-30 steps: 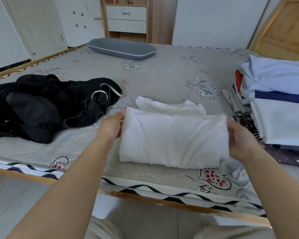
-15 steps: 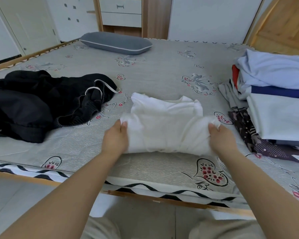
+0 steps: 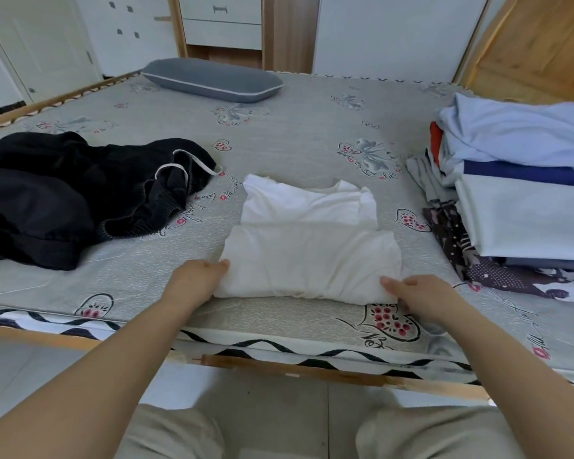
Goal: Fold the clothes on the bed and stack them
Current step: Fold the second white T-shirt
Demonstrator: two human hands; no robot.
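A white garment point(image 3: 309, 253) lies folded on the bed point(image 3: 305, 127) near its front edge, the near half doubled over the far half. My left hand point(image 3: 196, 281) pinches its near left corner, thumb on top. At the near right corner my right hand point(image 3: 418, 293) pinches the cloth the same way. A stack of folded clothes point(image 3: 527, 200), light blue, navy and white over patterned dark pieces, sits at the right side of the bed. A crumpled black garment point(image 3: 67, 200) with a white drawstring lies unfolded at the left.
A grey pillow point(image 3: 212, 79) rests at the head of the bed. The wooden bed frame point(image 3: 312, 369) runs along the front edge just past my knees. Drawers and a wardrobe stand behind the bed, and a wooden door is at the far right.
Both hands brought the white garment's near fold down and toward me; it was held up between them and now lies flat, folded over itself. The black garment and the stack have not moved.
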